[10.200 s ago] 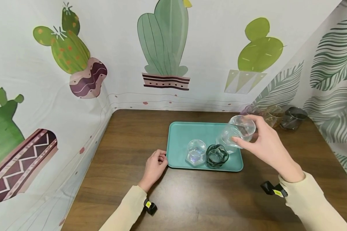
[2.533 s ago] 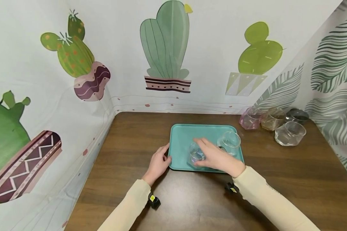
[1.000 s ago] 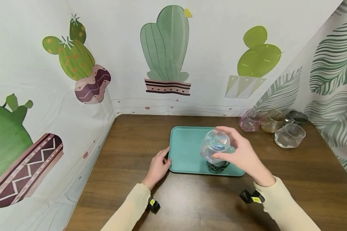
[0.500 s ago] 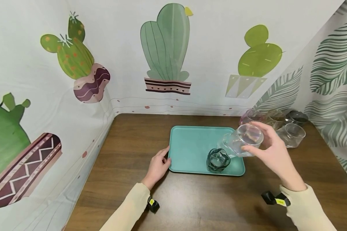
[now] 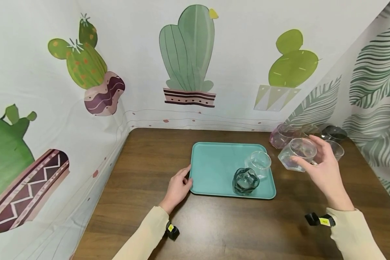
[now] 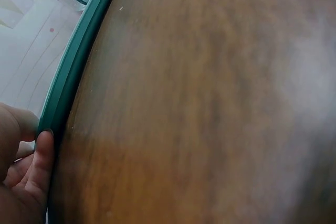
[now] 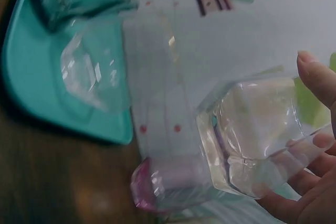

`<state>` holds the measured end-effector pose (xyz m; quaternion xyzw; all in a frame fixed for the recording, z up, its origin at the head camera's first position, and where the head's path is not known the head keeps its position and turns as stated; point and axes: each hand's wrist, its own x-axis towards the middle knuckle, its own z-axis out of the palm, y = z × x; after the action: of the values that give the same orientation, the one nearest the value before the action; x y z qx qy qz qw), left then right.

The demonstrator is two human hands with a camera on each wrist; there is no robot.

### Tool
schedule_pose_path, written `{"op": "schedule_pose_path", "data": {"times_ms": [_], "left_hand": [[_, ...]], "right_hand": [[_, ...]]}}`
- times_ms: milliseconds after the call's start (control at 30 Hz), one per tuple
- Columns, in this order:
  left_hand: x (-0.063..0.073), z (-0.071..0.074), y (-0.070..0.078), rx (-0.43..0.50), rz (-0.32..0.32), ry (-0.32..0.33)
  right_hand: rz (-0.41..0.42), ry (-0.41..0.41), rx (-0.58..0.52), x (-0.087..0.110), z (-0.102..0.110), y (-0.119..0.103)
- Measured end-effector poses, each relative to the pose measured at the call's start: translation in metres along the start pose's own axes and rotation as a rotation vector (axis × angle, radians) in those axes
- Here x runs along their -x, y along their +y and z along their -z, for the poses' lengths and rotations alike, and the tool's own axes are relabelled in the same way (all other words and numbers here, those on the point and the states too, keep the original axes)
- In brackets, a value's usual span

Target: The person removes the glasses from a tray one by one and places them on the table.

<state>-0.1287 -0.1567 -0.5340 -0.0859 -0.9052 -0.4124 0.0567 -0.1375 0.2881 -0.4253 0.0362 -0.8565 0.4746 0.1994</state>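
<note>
My right hand (image 5: 325, 162) grips a clear, slightly iridescent drinking glass (image 5: 287, 159), tilted in the air just past the tray's right edge. Thumb and fingers wrap its sides in the right wrist view, where its thick faceted base (image 7: 212, 156) faces away from the palm. My left hand (image 5: 177, 187) holds the left edge of a teal tray (image 5: 211, 144), its fingertips pinching the rim in the left wrist view. On the tray's right part stand a dark green wavy glass (image 5: 246, 182) and a clear glass with a golden rim (image 5: 260, 162).
At the table's back right stand a pink glass (image 5: 279, 137), an amber glass (image 5: 308, 129), a dark grey glass (image 5: 334, 133) and a clear glass (image 5: 337, 150) partly behind my right hand. A printed cloth wall (image 5: 234, 72) borders the wooden table (image 5: 214, 231).
A clear glass earlier in my right hand now stands in the right-hand group. My right hand then lifted the iridescent glass off the tray and carried it right. My left hand stays at the tray.
</note>
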Motion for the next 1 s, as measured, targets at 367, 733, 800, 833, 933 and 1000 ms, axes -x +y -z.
{"op": "schedule_pose_path", "data": {"times_ms": [367, 733, 800, 833, 933, 1000], "left_hand": [[-0.001, -0.002, -0.001, -0.003, -0.003, 0.007], [-0.001, -0.003, -0.001, 0.009, 0.000, 0.015], [-0.001, -0.003, -0.001, 0.006, -0.003, 0.017], [-0.001, -0.003, -0.002, 0.006, -0.004, 0.018], [-0.001, -0.004, -0.004, 0.007, -0.009, 0.019], [-0.001, -0.004, -0.004, 0.007, -0.009, 0.020]], "right_hand": [[-0.090, 0.015, 0.142, -0.011, -0.008, 0.041], [-0.150, 0.051, 0.194, -0.022, -0.019, 0.074], [-0.151, 0.059, 0.194, -0.023, -0.021, 0.077], [-0.151, 0.063, 0.193, -0.024, -0.022, 0.078], [-0.163, 0.068, 0.204, -0.024, -0.024, 0.082], [-0.168, 0.068, 0.206, -0.024, -0.024, 0.083]]}}
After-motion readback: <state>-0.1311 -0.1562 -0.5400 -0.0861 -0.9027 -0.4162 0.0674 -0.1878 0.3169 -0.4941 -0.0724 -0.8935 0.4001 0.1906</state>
